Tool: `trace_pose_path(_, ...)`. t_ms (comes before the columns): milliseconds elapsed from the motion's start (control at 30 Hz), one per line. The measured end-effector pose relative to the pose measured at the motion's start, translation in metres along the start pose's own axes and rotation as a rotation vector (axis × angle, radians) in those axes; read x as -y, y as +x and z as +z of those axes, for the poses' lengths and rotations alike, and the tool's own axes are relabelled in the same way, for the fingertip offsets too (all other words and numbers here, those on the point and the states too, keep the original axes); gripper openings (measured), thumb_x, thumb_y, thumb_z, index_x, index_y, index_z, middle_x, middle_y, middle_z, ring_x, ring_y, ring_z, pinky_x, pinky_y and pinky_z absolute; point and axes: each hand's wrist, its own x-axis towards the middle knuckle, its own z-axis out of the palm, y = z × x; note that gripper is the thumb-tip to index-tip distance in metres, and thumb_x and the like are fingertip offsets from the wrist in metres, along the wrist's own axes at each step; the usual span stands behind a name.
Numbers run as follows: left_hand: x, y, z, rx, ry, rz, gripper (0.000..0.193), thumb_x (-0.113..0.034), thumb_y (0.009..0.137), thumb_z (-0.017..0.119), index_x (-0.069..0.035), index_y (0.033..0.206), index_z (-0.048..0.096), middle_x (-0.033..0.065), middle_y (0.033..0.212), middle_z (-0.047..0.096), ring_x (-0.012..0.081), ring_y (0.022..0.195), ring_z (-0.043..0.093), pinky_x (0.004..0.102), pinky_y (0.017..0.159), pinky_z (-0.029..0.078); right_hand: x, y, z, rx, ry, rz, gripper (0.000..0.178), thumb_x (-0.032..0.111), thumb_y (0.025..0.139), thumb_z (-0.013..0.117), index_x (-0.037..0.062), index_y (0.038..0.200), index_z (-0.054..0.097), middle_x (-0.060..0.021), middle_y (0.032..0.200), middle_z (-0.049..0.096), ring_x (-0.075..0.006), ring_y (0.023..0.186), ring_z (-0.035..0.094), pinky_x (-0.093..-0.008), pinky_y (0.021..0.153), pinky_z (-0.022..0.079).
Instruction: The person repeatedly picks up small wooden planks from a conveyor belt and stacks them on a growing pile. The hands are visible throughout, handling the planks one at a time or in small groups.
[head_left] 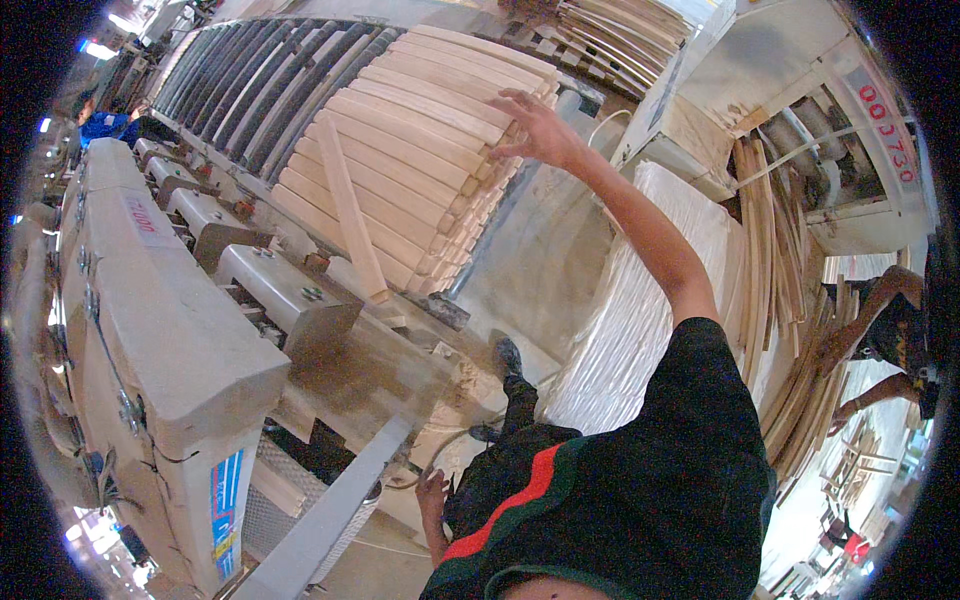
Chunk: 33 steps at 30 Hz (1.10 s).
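My right hand [540, 130] reaches out with its fingers spread at the right end of a stack of pale wooden slats [400, 150]. Nothing is held in it, and I cannot tell whether the fingertips touch the wood. The slats lie side by side in several layers. One loose slat [347, 205] rests slantwise across their near left part. Low beside my body hangs my left hand [432, 493], its fingers loosely bent and apart, with no object visible in them. It is nearest to a long grey metal bar [325, 515].
A roller conveyor [270, 85] runs behind the slats. At left stands a long grey machine [170, 310] with metal covers. White wrapped material [640, 300] and long wood strips [770, 240] lie at right. A person [885, 330] is at far right, another [108, 122] at far left.
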Motion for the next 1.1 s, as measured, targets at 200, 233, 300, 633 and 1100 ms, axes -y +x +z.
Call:
trace_pose_path(200, -0.001, -0.013, 0.01, -0.071, 0.239, -0.039, 0.058, -0.033, 0.086, 0.064, -0.001, 0.13, 0.045, 0.0205, 0.106, 0.063, 0.0254, 0.089, 0.065, 0.0351, 0.069, 0.054, -0.032, 0.009, -0.004, 0.018, 0.018, 0.001, 0.075, 0.044, 0.069, 0.074, 0.0167, 0.132, 0.045, -0.0175, 0.137, 0.039, -0.0367, 0.125, 0.039, -0.0462, 0.103, 0.035)
trace_pose_path(233, 0.0, -0.011, 0.01, -0.068, 0.243, -0.029, 0.058, -0.034, 0.086, 0.064, -0.001, 0.13, 0.045, 0.0206, 0.105, 0.063, 0.0255, 0.089, 0.065, 0.0353, 0.069, 0.054, -0.037, 0.009, -0.003, 0.034, 0.029, 0.005, 0.075, 0.044, 0.069, 0.075, 0.0165, 0.132, 0.046, -0.0173, 0.137, 0.039, -0.0372, 0.126, 0.037, -0.0473, 0.104, 0.034)
trace_pose_path(300, 0.008, -0.01, 0.008, -0.074, 0.226, -0.018, 0.058, -0.034, 0.086, 0.064, -0.001, 0.13, 0.045, 0.0209, 0.105, 0.063, 0.0257, 0.088, 0.065, 0.0356, 0.069, 0.054, -0.008, 0.008, -0.009, 0.058, -0.172, -0.003, 0.071, 0.043, 0.068, 0.075, 0.0163, 0.128, 0.049, -0.0165, 0.138, 0.038, -0.038, 0.129, 0.033, -0.0505, 0.105, 0.03)
trace_pose_path(633, -0.002, -0.02, 0.02, -0.09, 0.236, -0.022, 0.06, -0.034, 0.085, 0.065, -0.001, 0.131, 0.044, 0.0232, 0.104, 0.063, 0.0267, 0.089, 0.065, 0.0356, 0.069, 0.053, 0.019, -0.002, 0.001, -0.014, -0.15, -0.18, 0.042, 0.034, 0.065, 0.075, 0.0143, 0.101, 0.066, -0.011, 0.137, 0.039, -0.0363, 0.133, 0.024, -0.0517, 0.108, 0.022)
trace_pose_path(1100, 0.023, -0.007, 0.011, -0.084, 0.282, 0.045, 0.051, -0.03, 0.087, 0.063, -0.001, 0.125, 0.048, 0.0179, 0.097, 0.066, 0.0205, 0.081, 0.066, 0.0317, 0.063, 0.052, 0.041, 0.008, -0.022, 0.056, -0.318, 0.11, 0.081, 0.046, 0.059, 0.077, 0.0107, 0.125, 0.045, -0.0239, 0.134, 0.037, -0.0459, 0.128, 0.029, -0.0594, 0.101, 0.026)
